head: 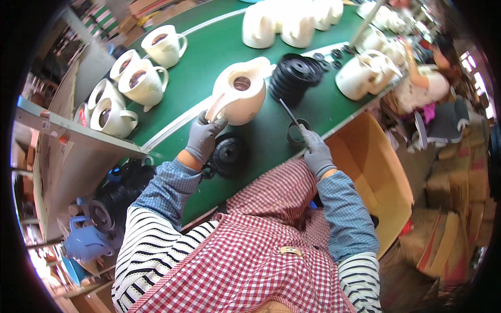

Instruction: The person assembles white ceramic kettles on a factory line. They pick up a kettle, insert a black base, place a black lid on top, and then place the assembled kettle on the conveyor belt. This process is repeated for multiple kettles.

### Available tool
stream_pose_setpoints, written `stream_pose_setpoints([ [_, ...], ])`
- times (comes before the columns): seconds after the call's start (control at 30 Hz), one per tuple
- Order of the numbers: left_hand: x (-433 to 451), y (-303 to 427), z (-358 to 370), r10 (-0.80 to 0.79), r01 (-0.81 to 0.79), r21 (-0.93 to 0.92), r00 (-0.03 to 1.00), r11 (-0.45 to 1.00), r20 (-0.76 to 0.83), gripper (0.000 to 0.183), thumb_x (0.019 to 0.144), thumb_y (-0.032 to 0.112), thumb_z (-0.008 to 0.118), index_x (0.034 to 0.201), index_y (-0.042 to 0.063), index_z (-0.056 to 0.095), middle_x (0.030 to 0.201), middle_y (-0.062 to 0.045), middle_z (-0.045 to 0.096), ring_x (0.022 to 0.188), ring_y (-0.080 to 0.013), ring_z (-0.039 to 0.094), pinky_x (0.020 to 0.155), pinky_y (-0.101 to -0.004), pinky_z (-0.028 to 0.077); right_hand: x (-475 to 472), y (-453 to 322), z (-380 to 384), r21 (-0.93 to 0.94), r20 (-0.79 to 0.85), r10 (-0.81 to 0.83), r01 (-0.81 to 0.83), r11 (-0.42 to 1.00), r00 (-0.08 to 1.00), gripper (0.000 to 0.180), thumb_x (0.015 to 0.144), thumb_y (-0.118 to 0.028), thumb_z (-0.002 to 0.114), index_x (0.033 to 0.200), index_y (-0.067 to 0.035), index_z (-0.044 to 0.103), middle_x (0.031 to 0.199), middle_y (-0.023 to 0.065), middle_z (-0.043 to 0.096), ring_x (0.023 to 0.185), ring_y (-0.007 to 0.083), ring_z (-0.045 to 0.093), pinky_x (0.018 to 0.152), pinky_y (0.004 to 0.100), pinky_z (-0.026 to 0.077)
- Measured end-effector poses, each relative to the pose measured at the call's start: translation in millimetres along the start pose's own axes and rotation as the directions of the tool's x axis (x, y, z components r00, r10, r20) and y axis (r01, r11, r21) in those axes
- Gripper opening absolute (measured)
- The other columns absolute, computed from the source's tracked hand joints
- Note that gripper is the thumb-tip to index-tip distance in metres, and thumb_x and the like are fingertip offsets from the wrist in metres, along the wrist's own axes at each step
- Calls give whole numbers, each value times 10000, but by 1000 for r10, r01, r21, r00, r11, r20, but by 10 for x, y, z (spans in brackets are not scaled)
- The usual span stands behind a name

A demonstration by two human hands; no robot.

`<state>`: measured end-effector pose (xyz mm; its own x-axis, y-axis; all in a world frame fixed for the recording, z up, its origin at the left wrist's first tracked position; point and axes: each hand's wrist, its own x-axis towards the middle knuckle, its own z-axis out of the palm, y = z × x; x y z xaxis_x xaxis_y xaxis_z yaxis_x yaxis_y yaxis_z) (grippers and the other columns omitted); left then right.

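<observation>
My left hand [202, 137], in a grey glove, grips the handle of a cream-coloured jug [247, 105]. The jug is tilted, and its round mouth shows a shiny, brownish inside. In my gloved right hand [318, 153] is a thin dark rod [289, 111] that points up and to the left. Just beyond those fingers a black ring [288, 134] rests on the green work surface [266, 156]. A stack of black ribbed round parts [287, 88] stands right of the jug. Near my left wrist lies a black round disc [227, 153].
Several cream jugs [163, 49] stand at the left, with more white jugs [258, 27] at the back. Small black rings [336, 53] lie beyond the stack. A cardboard box [364, 156] borders the right edge. A seated person [424, 84] works further right. A metal frame [82, 131] crosses the left.
</observation>
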<state>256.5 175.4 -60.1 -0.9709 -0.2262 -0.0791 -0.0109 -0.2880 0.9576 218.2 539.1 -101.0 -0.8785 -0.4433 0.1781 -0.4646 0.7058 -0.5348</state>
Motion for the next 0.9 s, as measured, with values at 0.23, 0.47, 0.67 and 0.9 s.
stream_pose_setpoints([
  [0.23,1282,-137,-425,-49,-17,-228,959,973,-280,313,908,-61,671,1192,1,555,1109,-123,633,997,-253,681,934,-368,610,390,-50,150,-39,79,28,-25,999,996,678,867,-142,618,1520,-91,441,1521,203,465,1360,395,467,1120,454,419],
  [0.47,2839,-18,-124,-27,-52,-192,922,980,-387,439,912,15,722,1307,23,529,1176,-121,626,988,-248,663,801,-341,615,-709,206,-485,385,39,537,-508,770,843,508,971,-34,590,1466,34,497,1498,183,520,1380,283,515,1143,373,422],
  [0.67,3781,-184,124,-86,2,-198,904,980,-418,463,917,91,752,1321,53,530,1188,-114,621,983,-242,645,761,-317,609,-1354,75,-431,500,85,705,-642,581,704,486,979,-38,598,1450,47,509,1466,195,551,1339,281,555,1123,369,444],
  [0.9,3500,645,-597,691,164,983,701,86,-177,845,779,363,730,1529,127,419,1597,-187,357,1475,-427,301,1231,-548,181,-1439,70,-500,481,166,730,-701,527,663,488,978,-33,585,1453,47,506,1466,201,552,1343,288,550,1124,361,441],
])
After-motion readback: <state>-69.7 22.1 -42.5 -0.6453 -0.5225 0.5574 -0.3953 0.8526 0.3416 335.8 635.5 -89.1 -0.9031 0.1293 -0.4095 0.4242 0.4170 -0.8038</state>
